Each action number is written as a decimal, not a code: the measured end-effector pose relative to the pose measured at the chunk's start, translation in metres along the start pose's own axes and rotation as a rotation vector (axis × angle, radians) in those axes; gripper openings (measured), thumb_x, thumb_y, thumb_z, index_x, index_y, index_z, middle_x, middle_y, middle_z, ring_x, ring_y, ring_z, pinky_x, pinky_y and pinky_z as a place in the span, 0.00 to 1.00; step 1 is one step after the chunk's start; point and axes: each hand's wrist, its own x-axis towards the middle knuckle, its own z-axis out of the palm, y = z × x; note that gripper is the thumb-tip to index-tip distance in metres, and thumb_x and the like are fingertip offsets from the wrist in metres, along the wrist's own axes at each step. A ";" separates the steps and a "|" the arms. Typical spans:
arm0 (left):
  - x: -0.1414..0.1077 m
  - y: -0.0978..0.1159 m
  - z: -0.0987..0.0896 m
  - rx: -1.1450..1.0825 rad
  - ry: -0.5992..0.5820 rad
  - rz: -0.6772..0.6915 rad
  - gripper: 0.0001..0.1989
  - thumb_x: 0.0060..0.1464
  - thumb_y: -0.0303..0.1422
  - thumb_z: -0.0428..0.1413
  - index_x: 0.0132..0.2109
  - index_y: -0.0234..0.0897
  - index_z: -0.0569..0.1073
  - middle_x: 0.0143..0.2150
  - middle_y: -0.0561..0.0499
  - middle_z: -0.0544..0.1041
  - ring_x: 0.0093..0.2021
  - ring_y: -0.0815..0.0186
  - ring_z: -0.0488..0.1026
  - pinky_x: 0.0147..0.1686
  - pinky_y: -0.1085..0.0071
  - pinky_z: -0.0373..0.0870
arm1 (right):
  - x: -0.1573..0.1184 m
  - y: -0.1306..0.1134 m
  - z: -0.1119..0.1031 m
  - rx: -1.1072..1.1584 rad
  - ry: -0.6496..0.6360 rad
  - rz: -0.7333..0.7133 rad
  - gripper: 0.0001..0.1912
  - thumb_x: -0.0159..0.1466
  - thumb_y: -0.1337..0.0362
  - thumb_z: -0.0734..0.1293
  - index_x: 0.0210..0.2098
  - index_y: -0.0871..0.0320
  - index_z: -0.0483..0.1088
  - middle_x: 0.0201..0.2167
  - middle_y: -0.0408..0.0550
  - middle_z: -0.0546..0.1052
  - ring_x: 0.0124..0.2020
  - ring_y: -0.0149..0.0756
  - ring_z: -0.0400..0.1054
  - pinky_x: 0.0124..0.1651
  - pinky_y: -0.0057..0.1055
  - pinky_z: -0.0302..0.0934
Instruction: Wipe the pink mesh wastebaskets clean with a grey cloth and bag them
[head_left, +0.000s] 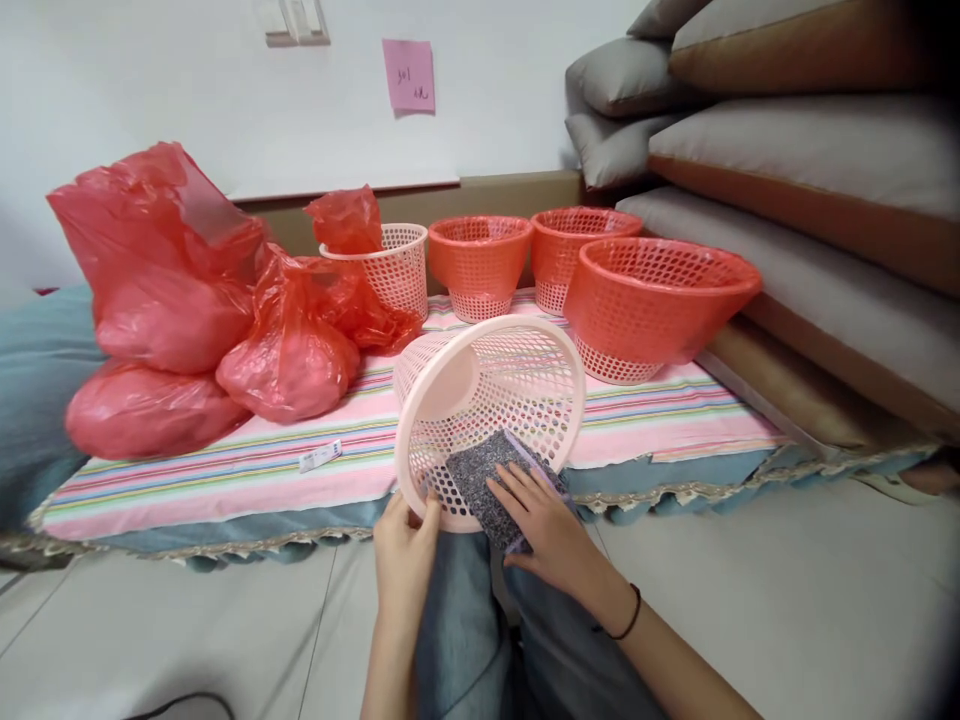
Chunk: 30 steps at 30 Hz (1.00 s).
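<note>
A pale pink plastic basket (429, 370) with a mesh wall lies tilted on its side above my knees, its mouth facing me. At the lower left of its rim, my left hand (405, 540) pinches the edge between thumb and fingers. A speckled grey cleaning cloth (480, 480) with a light purple edge drapes over the rim at the lower right, partly inside the basket. My right hand (544, 515) holds this cloth against the rim, fingers laid over it and thumb below. Part of the cloth is hidden by the hand.
Three baskets lined with red bags, including the nearest lined basket (667, 280), stand behind on the right. A pink basket (401, 270) holds red plastic at the back. Stuffed red bags (172, 310) lie left. Grey cushions (810, 160) are stacked right. A white label (320, 456) lies on the striped cloth (247, 465).
</note>
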 end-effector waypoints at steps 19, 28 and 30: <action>-0.016 -0.043 0.002 -0.029 -0.076 0.057 0.15 0.58 0.40 0.53 0.42 0.34 0.79 0.46 0.42 0.81 0.44 0.56 0.78 0.42 0.64 0.74 | 0.025 -0.028 0.016 0.257 -0.257 -0.050 0.47 0.51 0.69 0.68 0.69 0.58 0.48 0.71 0.53 0.49 0.71 0.57 0.38 0.68 0.59 0.41; -0.018 -0.050 0.004 0.051 -0.142 0.074 0.15 0.56 0.41 0.55 0.34 0.34 0.80 0.38 0.41 0.82 0.39 0.52 0.79 0.38 0.61 0.76 | 0.031 0.016 -0.002 -0.286 -0.198 0.025 0.24 0.61 0.78 0.59 0.56 0.66 0.70 0.61 0.64 0.67 0.65 0.58 0.56 0.67 0.58 0.49; -0.018 -0.047 0.008 0.038 -0.113 0.103 0.13 0.56 0.39 0.55 0.35 0.35 0.80 0.40 0.42 0.82 0.41 0.54 0.79 0.39 0.62 0.75 | 0.031 0.017 -0.002 -0.225 -0.222 0.064 0.29 0.57 0.78 0.63 0.59 0.66 0.68 0.62 0.64 0.66 0.66 0.62 0.52 0.67 0.61 0.45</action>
